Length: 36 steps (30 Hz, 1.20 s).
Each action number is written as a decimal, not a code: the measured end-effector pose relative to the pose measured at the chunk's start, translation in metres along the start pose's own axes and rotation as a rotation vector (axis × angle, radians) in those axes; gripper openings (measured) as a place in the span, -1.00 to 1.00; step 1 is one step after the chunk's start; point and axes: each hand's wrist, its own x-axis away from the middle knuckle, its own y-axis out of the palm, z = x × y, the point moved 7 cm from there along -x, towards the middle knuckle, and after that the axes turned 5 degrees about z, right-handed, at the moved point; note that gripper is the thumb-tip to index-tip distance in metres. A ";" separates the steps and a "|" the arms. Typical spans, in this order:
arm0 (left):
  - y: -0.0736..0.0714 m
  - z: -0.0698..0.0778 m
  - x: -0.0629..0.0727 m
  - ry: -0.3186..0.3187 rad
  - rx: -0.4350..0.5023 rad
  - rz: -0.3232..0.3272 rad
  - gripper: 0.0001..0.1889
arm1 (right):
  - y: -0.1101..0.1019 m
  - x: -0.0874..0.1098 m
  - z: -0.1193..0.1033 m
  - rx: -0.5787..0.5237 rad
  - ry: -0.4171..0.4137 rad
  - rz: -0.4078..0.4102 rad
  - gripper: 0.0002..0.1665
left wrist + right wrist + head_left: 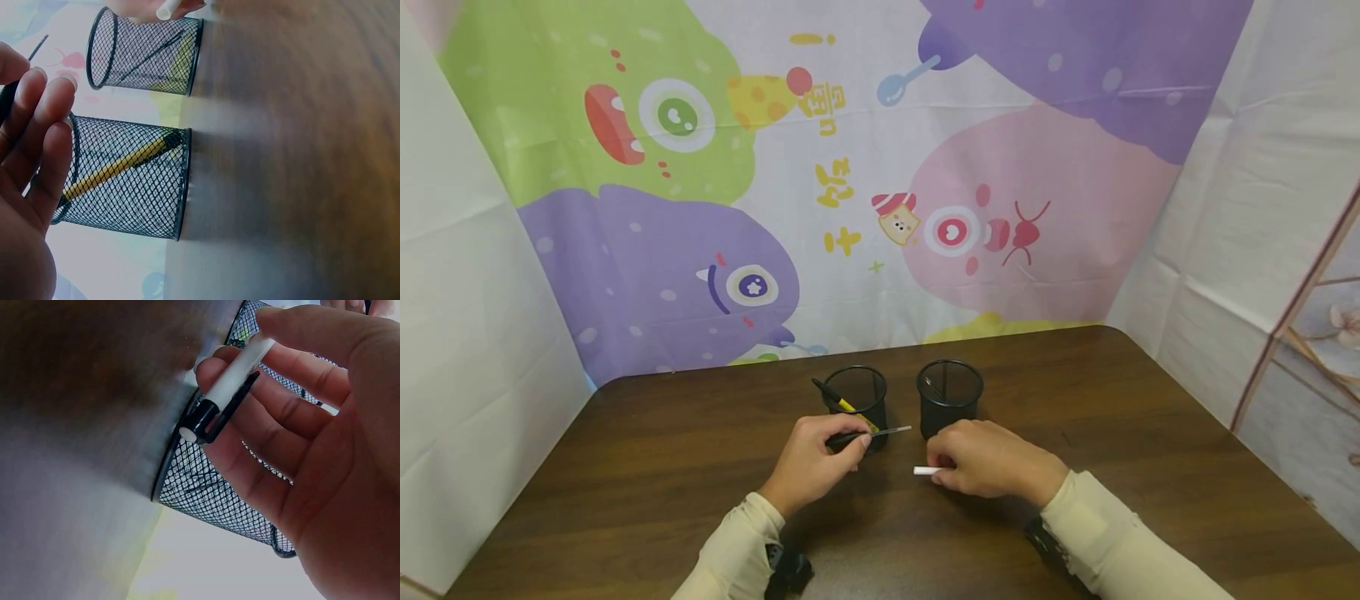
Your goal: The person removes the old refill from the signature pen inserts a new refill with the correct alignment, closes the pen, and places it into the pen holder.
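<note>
My left hand [816,458] pinches a slim black-handled tool with a narrow pale tip [895,430], which points right, in front of the left black mesh pen cup [880,392]. A yellow and black pen [119,167] leans inside that cup. My right hand [988,458] holds a white pen [234,378] between thumb and fingers, just in front of the right mesh pen cup [951,408]. The right wrist view shows the pen's black end and clip [234,406]. A thin dark stick-like thing [150,58] slants inside the right cup.
Both cups stand upright side by side on a dark brown wooden table [700,467]. Behind the table's far edge hangs a cloth [850,292] printed with cartoon monsters. Pale cloth walls [475,250] rise on both sides. Dark wrist gear [790,571] sits below the left sleeve.
</note>
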 end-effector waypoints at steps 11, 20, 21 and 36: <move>0.000 -0.001 0.000 0.012 -0.002 -0.001 -0.85 | -0.001 0.002 0.002 0.025 0.016 -0.033 -0.80; -0.001 -0.003 0.001 0.010 -0.008 -0.011 -0.86 | -0.002 0.003 0.002 0.081 0.020 -0.035 -0.80; -0.001 -0.003 0.001 0.009 -0.009 -0.012 -0.86 | -0.002 0.003 0.002 0.085 0.021 -0.036 -0.80; 0.000 -0.004 0.001 0.002 -0.006 -0.018 -0.86 | 0.000 0.005 0.002 0.110 0.032 -0.045 -0.81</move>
